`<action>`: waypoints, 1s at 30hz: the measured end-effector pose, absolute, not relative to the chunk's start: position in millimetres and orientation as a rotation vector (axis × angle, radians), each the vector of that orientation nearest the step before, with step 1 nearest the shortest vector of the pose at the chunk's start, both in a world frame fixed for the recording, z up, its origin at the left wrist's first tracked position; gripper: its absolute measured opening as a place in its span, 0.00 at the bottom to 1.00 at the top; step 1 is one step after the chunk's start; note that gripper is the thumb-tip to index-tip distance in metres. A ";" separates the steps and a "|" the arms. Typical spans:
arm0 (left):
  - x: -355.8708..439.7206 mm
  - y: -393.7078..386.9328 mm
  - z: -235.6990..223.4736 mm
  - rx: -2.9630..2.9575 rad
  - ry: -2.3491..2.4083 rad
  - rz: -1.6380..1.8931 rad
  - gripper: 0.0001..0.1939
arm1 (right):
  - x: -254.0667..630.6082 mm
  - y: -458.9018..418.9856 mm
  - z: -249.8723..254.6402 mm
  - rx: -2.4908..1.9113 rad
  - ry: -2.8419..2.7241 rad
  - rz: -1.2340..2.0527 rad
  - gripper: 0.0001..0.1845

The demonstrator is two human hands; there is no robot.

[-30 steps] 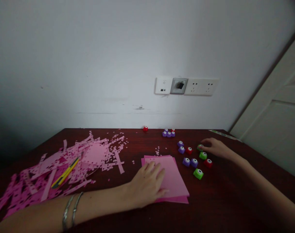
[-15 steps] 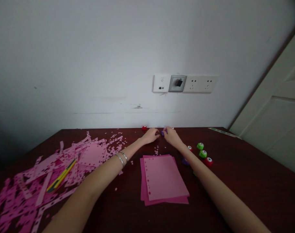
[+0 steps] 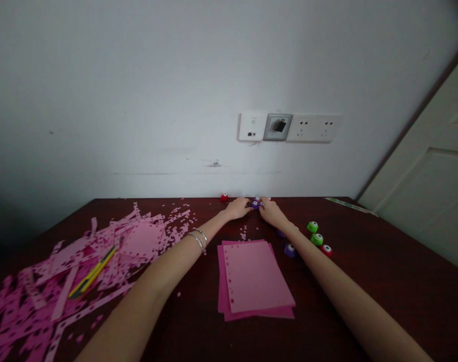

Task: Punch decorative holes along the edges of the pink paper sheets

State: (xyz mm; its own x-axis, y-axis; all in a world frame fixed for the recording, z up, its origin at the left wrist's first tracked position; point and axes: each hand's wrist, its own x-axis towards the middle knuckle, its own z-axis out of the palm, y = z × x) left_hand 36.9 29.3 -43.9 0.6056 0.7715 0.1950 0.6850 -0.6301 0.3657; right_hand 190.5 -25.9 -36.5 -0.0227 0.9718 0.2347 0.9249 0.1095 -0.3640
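Note:
Both arms stretch to the far edge of the dark red table. My left hand and my right hand close in from either side on a small cluster of purple paper punches by the wall, fingers curled against them. Whether either hand has lifted one I cannot tell. A stack of pink paper sheets lies between my forearms. Two silver bangles ring my left wrist.
Green punches, a red punch and a purple punch sit right of my right arm. One red punch stands by the wall. Pink paper scraps with a yellow utility knife cover the left side. Wall sockets above.
A second ago my left hand lay flat on the pink sheets and my right hand was by the green punches. Both then reached to the purple punches at the wall and have stayed there.

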 end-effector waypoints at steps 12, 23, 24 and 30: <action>43.7 36.2 -44.4 2.544 1.224 0.473 0.12 | 189.7 -12.8 -27.5 -1.867 -2.067 0.222 0.10; 46.4 43.6 -45.4 2.502 1.212 0.466 0.11 | 191.2 -15.0 -26.8 -1.824 -2.063 0.306 0.14; 46.4 43.9 -45.6 2.501 1.211 0.468 0.11 | 191.8 -14.6 -27.5 -1.823 -2.058 0.312 0.14; 44.3 42.8 -45.8 2.502 1.195 0.500 0.10 | 193.5 -14.3 -28.9 -1.798 -2.037 0.385 0.12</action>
State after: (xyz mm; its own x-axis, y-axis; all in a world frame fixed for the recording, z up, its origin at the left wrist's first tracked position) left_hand 44.3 42.8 -45.8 0.5884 0.7902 0.1715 0.6770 -0.5974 0.4299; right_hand 193.5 -14.3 -28.9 -0.0968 0.9892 0.1104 0.8805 0.1368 -0.4538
